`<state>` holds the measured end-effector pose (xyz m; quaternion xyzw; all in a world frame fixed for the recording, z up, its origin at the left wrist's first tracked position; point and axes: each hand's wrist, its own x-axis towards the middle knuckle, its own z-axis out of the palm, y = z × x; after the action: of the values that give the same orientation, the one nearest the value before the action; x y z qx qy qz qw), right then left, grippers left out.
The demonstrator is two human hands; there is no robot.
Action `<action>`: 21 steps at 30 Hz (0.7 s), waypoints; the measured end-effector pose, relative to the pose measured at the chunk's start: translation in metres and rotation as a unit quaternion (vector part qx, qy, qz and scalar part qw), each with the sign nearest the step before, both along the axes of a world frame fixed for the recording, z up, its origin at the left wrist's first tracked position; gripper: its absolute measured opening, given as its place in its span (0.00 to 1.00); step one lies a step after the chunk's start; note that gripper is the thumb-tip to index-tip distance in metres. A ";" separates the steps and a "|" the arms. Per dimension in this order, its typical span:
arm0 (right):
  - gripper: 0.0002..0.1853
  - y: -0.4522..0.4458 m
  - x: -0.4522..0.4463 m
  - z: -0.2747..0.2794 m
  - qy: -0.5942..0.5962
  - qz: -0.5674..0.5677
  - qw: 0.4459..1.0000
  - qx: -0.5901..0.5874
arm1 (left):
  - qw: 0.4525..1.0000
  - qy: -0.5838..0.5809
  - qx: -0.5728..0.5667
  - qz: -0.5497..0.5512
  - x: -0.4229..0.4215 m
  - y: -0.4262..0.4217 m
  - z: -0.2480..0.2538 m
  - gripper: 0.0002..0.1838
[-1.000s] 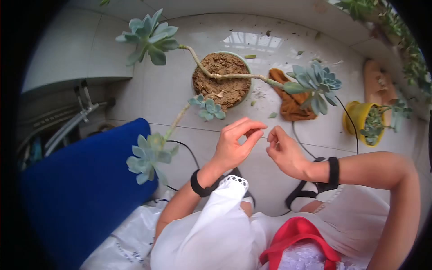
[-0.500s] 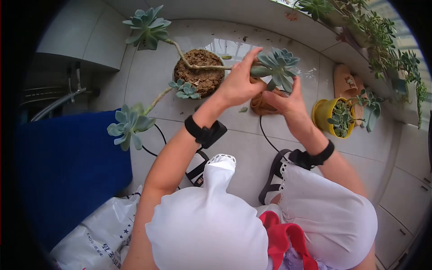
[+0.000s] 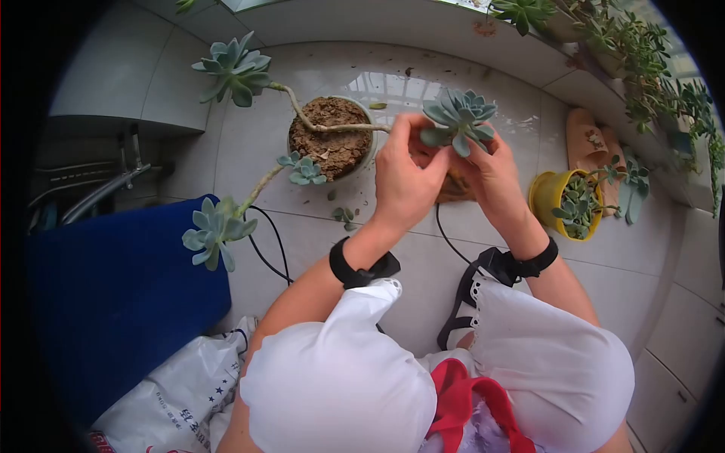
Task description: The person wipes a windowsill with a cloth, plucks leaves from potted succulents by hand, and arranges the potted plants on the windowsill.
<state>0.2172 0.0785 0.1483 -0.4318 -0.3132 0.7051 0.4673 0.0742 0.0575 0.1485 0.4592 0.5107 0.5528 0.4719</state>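
Observation:
A succulent with long bare stems grows from soil in a round pot (image 3: 369, 160). One stem reaches right to a blue-green succulent rosette (image 3: 462, 117). Just under that rosette, my left hand (image 3: 408, 177) is closed, its thumb and fingers at the stem and lower leaves. On the other side my right hand (image 3: 498, 185) pinches at the lower leaves, thumb close to the left thumb. What exactly lies between the fingertips is partly hidden. Two more large rosettes, an upper one (image 3: 236, 70) and a lower one (image 3: 217, 232), hang out to the left of the pot.
A yellow pot (image 3: 545, 200) of succulents stands at right beside pink slippers (image 3: 583, 140). Blue cloth (image 3: 128, 302) and a white printed sack (image 3: 177, 392) are at left. A black cable (image 3: 453, 240) crosses the tiles. Fallen leaves (image 3: 344, 217) lie near the pot.
Both hands have drawn closer together beneath the rosette, and their fingers have curled in. The left hand has come down and right. The view has shifted slightly.

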 end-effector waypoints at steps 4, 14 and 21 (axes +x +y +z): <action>0.20 -0.003 0.004 -0.002 -0.016 0.022 1.000 -0.009 | 0.999 -0.014 0.024 -0.016 0.001 -0.009 -0.020 0.09; 0.23 -0.005 0.006 -0.005 -0.047 0.040 0.998 -0.026 | 0.995 0.056 0.053 0.055 0.006 -0.025 -0.028 0.05; 0.20 -0.009 -0.002 0.008 -0.067 0.056 0.996 -0.006 | 0.940 0.292 0.167 0.063 -0.004 -0.002 -0.030 0.10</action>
<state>0.2154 0.0694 0.1560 -0.4624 -0.3631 0.7014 0.4030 0.0700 0.0559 0.1184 0.6396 0.5541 0.5005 0.1829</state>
